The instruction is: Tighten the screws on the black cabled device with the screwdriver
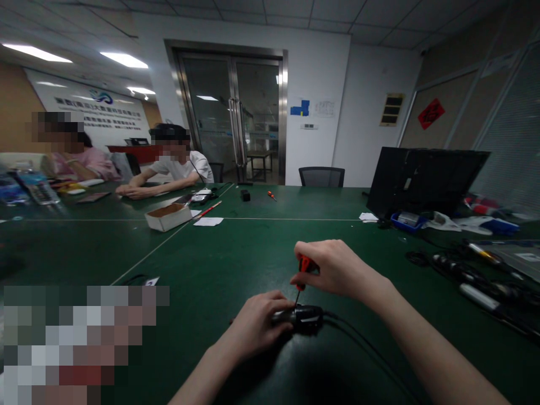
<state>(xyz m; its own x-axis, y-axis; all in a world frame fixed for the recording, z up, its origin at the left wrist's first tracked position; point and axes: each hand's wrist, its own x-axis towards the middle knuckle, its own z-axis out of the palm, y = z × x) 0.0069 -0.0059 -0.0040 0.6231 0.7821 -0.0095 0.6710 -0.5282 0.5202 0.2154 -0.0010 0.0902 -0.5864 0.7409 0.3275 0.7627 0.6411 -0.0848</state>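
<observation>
My right hand (337,265) is closed around the red and black handle of a screwdriver (301,280), held almost upright. Its thin shaft points down, and the tip meets the top of a dark, rod-shaped corded device (309,319) near where the black end begins. On the table, my left hand (262,319) grips that device, its fingers wrapped over the left part and hiding much of it. From the device's right end a black cable (358,334) curves toward the front edge. What the tip touches is too small to make out.
On the green table (236,253) stand an open white box (169,217), another screwdriver (272,196) and a small black block (245,195). At right are a monitor (426,183), a blue tray (408,221) and several corded tools (481,295). Two people sit at left.
</observation>
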